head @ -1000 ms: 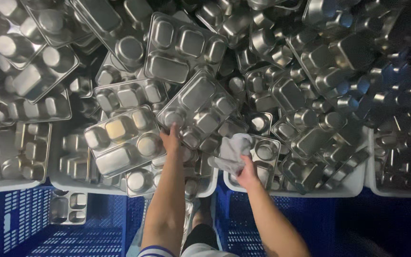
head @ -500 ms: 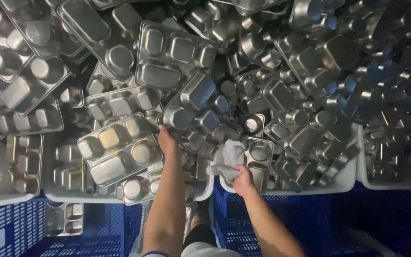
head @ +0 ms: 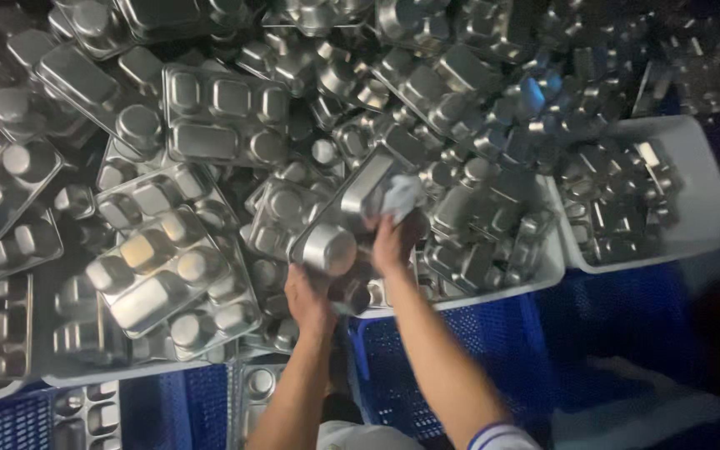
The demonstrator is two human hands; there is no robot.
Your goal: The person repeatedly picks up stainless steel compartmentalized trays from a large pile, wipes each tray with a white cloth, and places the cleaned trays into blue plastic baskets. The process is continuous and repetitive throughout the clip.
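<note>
the tray [head: 352, 218] in hand is a shiny steel meal tray with pressed compartments, tipped up on its edge right in the middle of the pile, underside facing the camera, round cup bulge lowest. left hand [head: 308, 298] grips it from below at the near corner, fingers curled shut on the rim. right hand [head: 393, 240] is pressed against the tray's right side with a crumpled white cloth [head: 402, 197] bunched under it, fingers closed around the cloth.

all around it is a huge heap of the same steel trays [head: 222, 112], most flipped upside down, stacked every which way and overlapping. one big upside-down tray [head: 172, 275] sits just left of the left hand, catching a yellowish glare. the heap spills over white plastic tubs; the one on the right [head: 702, 208] shows its pale rim and wall, with more trays inside. closer to the person there are blue crates [head: 468, 350] with gridded walls, below the tubs' edge, and a few trays [head: 256, 387] lying down in the one at bottom left. no labels or signs visible anywhere, just metal and plastic. far right side is dark and blurry, can't make much out there.
</note>
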